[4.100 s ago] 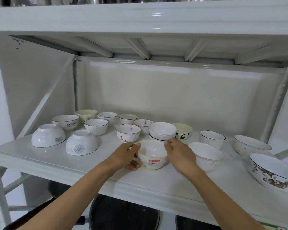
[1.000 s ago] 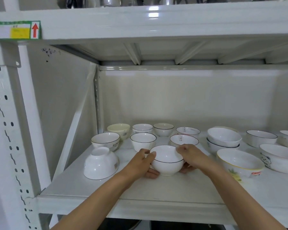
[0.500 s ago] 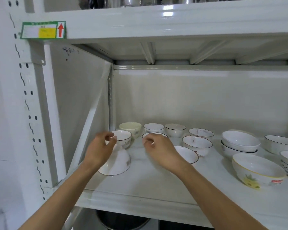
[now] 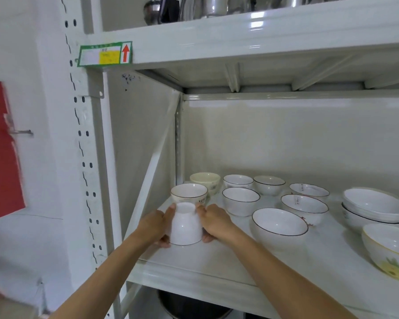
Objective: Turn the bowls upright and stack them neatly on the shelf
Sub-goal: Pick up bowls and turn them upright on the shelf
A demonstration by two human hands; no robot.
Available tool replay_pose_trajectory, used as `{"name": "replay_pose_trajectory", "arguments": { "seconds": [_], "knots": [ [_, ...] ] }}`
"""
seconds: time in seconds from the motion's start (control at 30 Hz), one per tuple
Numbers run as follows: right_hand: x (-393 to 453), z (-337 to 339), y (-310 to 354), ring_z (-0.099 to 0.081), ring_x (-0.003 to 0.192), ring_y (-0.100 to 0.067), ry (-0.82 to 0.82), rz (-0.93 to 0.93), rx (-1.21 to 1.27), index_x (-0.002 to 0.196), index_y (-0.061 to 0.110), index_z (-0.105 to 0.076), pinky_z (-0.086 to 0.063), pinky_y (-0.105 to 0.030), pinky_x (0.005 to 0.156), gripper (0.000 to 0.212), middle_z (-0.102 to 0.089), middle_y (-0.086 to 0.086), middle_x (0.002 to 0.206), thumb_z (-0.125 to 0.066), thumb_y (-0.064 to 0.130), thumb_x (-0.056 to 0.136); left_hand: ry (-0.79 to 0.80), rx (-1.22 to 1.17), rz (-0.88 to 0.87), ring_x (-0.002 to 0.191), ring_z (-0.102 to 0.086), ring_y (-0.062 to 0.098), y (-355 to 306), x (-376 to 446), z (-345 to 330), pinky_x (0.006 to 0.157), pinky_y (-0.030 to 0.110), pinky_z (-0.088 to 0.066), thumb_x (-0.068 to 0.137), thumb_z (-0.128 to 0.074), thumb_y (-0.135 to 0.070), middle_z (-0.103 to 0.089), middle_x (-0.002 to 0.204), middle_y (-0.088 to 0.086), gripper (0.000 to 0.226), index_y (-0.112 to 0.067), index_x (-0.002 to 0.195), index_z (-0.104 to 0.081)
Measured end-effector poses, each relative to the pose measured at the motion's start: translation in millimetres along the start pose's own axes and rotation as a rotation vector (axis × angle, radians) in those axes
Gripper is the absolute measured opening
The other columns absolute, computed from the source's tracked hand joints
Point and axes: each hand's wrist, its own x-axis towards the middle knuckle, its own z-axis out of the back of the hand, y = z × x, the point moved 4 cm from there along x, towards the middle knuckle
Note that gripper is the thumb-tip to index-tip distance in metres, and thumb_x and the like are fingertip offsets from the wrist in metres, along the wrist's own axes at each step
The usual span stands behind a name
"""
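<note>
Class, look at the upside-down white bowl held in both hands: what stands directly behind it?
Behind the upside-down bowl stands an upright gold-rimmed bowl with dark lettering; the lettering's start and that bowl's base are covered.

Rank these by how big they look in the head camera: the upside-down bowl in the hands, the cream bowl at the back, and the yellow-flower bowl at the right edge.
1. yellow-flower bowl, though cropped and nearest the camera
2. upside-down bowl
3. cream bowl, farthest back and partly hidden, so its true size is unsure

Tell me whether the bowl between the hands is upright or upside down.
Upside down: the white bowl shows its foot ring on top, its rim down near the shelf.
</note>
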Motion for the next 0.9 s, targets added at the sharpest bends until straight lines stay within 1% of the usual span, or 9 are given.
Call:
{"name": "replay_pose_trajectory", "arguments": {
  "seconds": [0.17, 0.3, 0.4, 0.5, 0.6, 0.67, 0.77, 0.83, 0.9],
  "knots": [
    [-2, 1, -2, -0.07, 0.06, -0.027, -0.064, 0.004, 0.073, 0.085, 0.009, -0.055, -0.056, -0.033, 0.085, 0.049, -0.073, -0.018, 0.07, -0.031, 0.049, 0.097, -0.04, -0.153, -0.066, 0.059, -0.072, 0.032, 1, -6, 3, 0.062, 0.035, -0.061, 0.094, -0.04, -0.056, -0.071, 0.07, 0.018, 0.055, -0.005, 0.105, -0.057],
    [-8, 12, 5, -0.071, 0.059, -0.032, -0.17, 0.081, 0.154, 0.078, 0.011, -0.058, -0.059, -0.039, 0.073, 0.045, -0.072, -0.02, 0.071, -0.036, 0.043, 0.098, -0.115, -0.254, -0.192, 0.055, -0.071, 0.029, -7, -10, 8, 0.059, 0.037, -0.061, 0.089, -0.057, -0.049, -0.072, 0.079, 0.014, 0.045, -0.014, 0.118, -0.05],
    [-13, 23, 12, -0.066, 0.05, -0.028, -0.255, 0.152, 0.276, 0.089, 0.011, -0.063, -0.059, -0.042, 0.06, 0.038, -0.066, -0.014, 0.069, -0.041, 0.04, 0.099, -0.14, -0.298, -0.282, 0.063, -0.071, 0.027, -13, -11, 11, 0.053, 0.029, -0.059, 0.085, -0.067, -0.041, -0.066, 0.099, 0.01, 0.056, -0.017, 0.13, -0.045],
    [-11, 26, 12, -0.069, 0.061, -0.031, -0.272, 0.16, 0.375, 0.088, 0.028, -0.061, -0.059, -0.049, 0.065, 0.026, -0.065, -0.003, 0.074, -0.043, 0.044, 0.095, -0.213, -0.161, -0.422, 0.08, -0.066, 0.017, -17, -13, 13, 0.06, 0.013, -0.05, 0.075, -0.077, -0.04, -0.06, 0.109, -0.001, 0.062, -0.02, 0.125, -0.047],
    [-3, 25, 5, -0.07, 0.08, -0.033, -0.163, 0.003, 0.478, 0.097, 0.023, -0.063, -0.059, -0.049, 0.077, 0.05, -0.07, -0.008, 0.093, -0.037, 0.064, 0.087, -0.281, -0.069, -0.518, 0.083, -0.062, 0.009, -16, -22, 14, 0.063, 0.007, -0.047, 0.069, -0.082, -0.041, -0.053, 0.109, -0.012, 0.065, -0.03, 0.121, -0.043],
    [-3, 24, -2, -0.067, 0.065, -0.029, -0.001, -0.161, 0.617, 0.1, 0.007, -0.06, -0.061, -0.037, 0.064, 0.062, -0.069, -0.019, 0.088, -0.033, 0.062, 0.094, -0.295, -0.063, -0.588, 0.089, -0.061, 0.007, -14, -26, 12, 0.069, 0.006, -0.049, 0.067, -0.084, -0.04, -0.049, 0.114, -0.015, 0.072, -0.031, 0.124, -0.041],
    [-9, 29, -8, -0.06, 0.054, -0.024, 0.161, -0.277, 0.606, 0.094, 0.005, -0.059, -0.047, -0.022, 0.044, 0.077, -0.065, -0.017, 0.074, -0.023, 0.073, 0.09, -0.279, 0.031, -0.749, 0.101, -0.055, -0.001, -13, -28, 4, 0.08, 0.0, -0.045, 0.067, -0.085, -0.034, -0.045, 0.117, -0.014, 0.073, -0.034, 0.122, -0.039],
    [-8, 30, -11, -0.062, 0.056, -0.025, 0.217, -0.315, 0.609, 0.094, 0.006, -0.059, -0.046, -0.021, 0.044, 0.078, -0.065, -0.015, 0.07, -0.024, 0.076, 0.088, -0.278, 0.086, -0.82, 0.103, -0.053, 0.001, -14, -30, 1, 0.084, -0.001, -0.043, 0.068, -0.085, -0.031, -0.044, 0.119, -0.012, 0.071, -0.035, 0.122, -0.039],
    [-10, 30, -11, -0.065, 0.058, -0.027, 0.247, -0.331, 0.647, 0.095, 0.006, -0.058, -0.053, -0.026, 0.052, 0.06, -0.067, -0.017, 0.073, -0.034, 0.062, 0.093, -0.277, 0.08, -0.827, 0.105, -0.053, 0.002, -14, -30, 3, 0.086, 0.002, -0.046, 0.066, -0.086, -0.031, -0.044, 0.121, -0.012, 0.074, -0.033, 0.125, -0.04]
  ]
}}
